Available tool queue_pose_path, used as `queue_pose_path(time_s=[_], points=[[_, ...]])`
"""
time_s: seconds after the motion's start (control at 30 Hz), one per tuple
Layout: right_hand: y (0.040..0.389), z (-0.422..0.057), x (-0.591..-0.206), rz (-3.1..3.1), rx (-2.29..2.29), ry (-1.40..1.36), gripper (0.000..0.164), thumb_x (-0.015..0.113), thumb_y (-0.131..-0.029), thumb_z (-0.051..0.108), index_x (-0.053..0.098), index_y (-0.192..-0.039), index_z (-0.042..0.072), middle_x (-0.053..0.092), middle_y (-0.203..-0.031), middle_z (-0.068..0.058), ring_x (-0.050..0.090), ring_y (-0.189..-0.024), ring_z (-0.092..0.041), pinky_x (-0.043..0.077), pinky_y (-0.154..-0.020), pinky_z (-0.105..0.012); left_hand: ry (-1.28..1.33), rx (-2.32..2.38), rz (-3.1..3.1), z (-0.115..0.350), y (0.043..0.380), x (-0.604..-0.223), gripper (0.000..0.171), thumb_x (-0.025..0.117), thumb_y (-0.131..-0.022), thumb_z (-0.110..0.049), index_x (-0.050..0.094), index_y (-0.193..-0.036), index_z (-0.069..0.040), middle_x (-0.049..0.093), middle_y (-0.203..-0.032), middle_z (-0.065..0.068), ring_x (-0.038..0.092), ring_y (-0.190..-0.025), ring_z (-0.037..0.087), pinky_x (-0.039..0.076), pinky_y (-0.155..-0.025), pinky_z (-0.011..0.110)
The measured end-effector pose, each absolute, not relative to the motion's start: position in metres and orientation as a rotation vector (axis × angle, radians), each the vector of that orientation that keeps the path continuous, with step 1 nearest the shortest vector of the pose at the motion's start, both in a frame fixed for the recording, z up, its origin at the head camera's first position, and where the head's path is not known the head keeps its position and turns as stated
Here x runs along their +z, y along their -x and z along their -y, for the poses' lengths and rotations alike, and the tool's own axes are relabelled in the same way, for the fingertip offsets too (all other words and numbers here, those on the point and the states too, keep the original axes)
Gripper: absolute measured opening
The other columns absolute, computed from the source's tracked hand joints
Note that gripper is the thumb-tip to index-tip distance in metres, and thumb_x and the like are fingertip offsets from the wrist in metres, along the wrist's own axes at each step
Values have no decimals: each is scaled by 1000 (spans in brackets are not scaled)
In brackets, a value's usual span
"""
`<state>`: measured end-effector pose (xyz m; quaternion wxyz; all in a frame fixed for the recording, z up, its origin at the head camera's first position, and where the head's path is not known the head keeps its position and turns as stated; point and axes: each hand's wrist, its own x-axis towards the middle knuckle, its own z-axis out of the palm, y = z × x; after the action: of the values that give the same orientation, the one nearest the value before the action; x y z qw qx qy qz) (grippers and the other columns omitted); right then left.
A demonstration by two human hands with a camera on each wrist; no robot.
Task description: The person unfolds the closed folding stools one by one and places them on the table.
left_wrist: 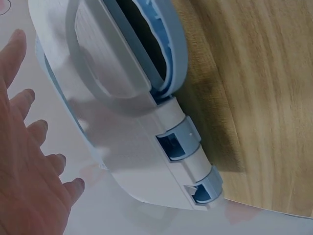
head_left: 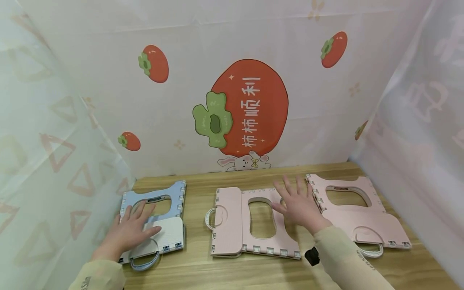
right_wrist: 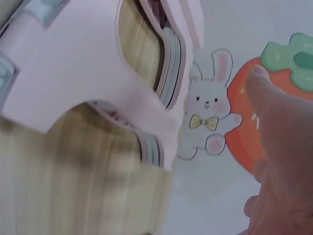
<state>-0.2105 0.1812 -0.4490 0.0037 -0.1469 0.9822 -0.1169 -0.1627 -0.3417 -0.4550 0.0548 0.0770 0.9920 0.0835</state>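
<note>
A folding stool in blue and white (head_left: 170,231) lies folded flat at the left, its loop handle (head_left: 145,264) towards the front edge. Over it hovers my left hand (head_left: 128,233), fingers spread and holding nothing. In the left wrist view, those fingers (left_wrist: 34,129) show beside the stool's white panel (left_wrist: 117,152). A pink folding stool (head_left: 230,237) lies folded in the middle, its handle on the left side. My right hand (head_left: 299,205) is spread above that stool's right end, also holding nothing. The right wrist view shows the thumb (right_wrist: 274,98) extended, apart from the pink stool (right_wrist: 73,63).
A second pink folding stool (head_left: 362,219) lies folded at the right, handle towards the front. All three rest on a wood-grain table (head_left: 195,268). A printed sheet (head_left: 181,112) with persimmons stands behind, and pale sheets close off both sides. A small black object (head_left: 311,256) shows beside the right sleeve.
</note>
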Motion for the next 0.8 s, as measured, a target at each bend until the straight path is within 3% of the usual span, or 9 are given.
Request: queue_pose_path(time_s=[0.33,0.6,0.8], points=[[205,-147,-445,-3042,-275,609,81,45,-99,68,20,-165,28,8,-172,-12,-5,-153,-49,3,-117,-77,-228,245,-2958,347,159,-462,93,55,-92,-72,37,-159,-9,27,-162,30,19,-140,68,16,-105,85],[201,-126,-446,-3040,-317,692,77,56,-99,58,27,-163,27,12,-171,-12,0,-154,-49,2,-118,-76,-221,205,-2891,347,161,-470,95,53,-90,-76,44,-155,-8,36,-157,31,28,-137,67,22,-100,87],[199,-114,-449,-3038,-306,737,78,58,-98,59,28,-163,28,17,-171,-11,6,-153,-51,6,-118,-75,-196,221,-2872,344,160,-471,98,55,-88,-77,43,-155,-7,37,-156,33,31,-134,69,21,-100,87]])
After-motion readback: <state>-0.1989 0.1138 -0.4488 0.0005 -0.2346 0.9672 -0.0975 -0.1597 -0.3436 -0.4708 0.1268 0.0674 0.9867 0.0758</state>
